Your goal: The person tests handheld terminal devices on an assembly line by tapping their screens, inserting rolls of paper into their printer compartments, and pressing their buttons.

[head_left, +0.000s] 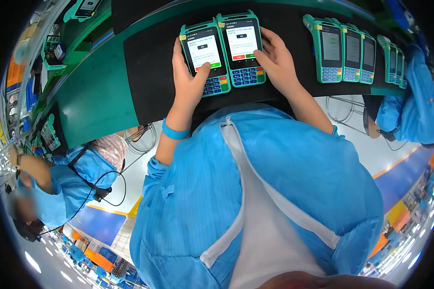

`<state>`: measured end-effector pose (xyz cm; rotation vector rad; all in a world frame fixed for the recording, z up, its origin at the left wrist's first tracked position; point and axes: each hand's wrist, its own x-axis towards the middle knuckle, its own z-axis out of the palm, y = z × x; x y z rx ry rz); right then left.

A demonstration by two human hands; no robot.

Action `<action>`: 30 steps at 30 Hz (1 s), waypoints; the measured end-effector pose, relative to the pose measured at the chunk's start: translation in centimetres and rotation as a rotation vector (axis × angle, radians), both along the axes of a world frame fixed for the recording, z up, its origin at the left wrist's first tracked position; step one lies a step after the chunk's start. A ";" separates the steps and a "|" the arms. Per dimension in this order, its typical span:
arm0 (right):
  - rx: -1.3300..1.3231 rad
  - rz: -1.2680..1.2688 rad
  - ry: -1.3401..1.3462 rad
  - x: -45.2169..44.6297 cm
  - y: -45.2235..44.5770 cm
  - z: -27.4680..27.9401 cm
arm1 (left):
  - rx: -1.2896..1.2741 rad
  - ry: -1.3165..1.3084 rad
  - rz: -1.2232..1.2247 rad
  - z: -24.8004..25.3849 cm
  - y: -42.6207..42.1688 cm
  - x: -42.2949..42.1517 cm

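Two teal payment terminals stand side by side in front of me, their screens lit with text and red and green buttons. My left hand point(190, 79) grips the outer edge of the left payment terminal point(200, 45), its thumb over the lower part of the screen. Around the right edge of the right payment terminal point(241, 41) my right hand point(277, 60) is curled, the thumb at the green on-screen button. Fingers behind both terminals are partly hidden. Keypads with coloured keys show below the screens.
On the black mat to the right stand several similar terminals point(330, 50) in a row, with another group point(393, 62) farther right. A green bench surface point(94, 106) lies left. Co-workers in blue sit at left point(77, 183) and right point(412, 103).
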<state>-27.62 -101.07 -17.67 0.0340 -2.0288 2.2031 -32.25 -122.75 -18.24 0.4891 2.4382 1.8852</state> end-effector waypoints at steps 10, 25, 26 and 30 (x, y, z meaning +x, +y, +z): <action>0.490 -0.033 0.090 0.3 0.0 1.1 | -0.039 0.166 -0.015 -0.2 -0.1 0.1; 0.500 -0.056 0.081 0.2 -0.2 1.7 | -0.010 0.242 -0.016 0.4 -0.2 -0.6; 0.491 -0.049 0.073 0.2 -0.2 1.8 | -0.016 0.224 -0.008 0.4 -0.3 -0.5; 0.441 -0.033 0.081 0.2 0.0 1.5 | 0.022 0.210 -0.018 0.3 -0.4 -0.6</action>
